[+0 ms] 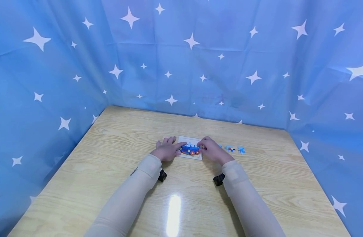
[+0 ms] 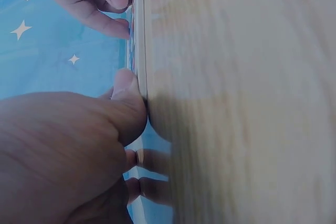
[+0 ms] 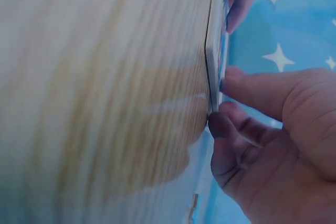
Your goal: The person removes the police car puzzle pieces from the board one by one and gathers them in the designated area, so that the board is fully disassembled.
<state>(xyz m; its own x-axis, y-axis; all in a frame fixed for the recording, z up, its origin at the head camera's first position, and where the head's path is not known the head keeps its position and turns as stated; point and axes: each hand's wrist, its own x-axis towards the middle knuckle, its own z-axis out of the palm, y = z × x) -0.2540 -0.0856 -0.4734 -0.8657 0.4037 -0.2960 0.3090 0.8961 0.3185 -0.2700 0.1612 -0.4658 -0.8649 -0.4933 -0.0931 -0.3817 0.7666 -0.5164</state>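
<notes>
A jigsaw puzzle (image 1: 189, 149) with a blue boat picture lies flat in a white-bordered tray on the table, between both hands. My left hand (image 1: 167, 149) rests at its left side, one digit reaching over the picture. In the left wrist view, the left thumb (image 2: 126, 90) touches the tray's edge. At the right edge is my right hand (image 1: 211, 151), its fingers bent. The right wrist view shows its thumb (image 3: 239, 85) on the puzzle's top and curled fingers (image 3: 226, 129) against the tray's end. Any loose piece between these fingertips is hidden.
Several loose puzzle pieces (image 1: 229, 148) lie on the wooden table (image 1: 134, 131) to the right of my right hand, one partly hidden by it. A blue curtain with white stars (image 1: 172, 65) surrounds the table's back and sides. Light glares off the tabletop in front.
</notes>
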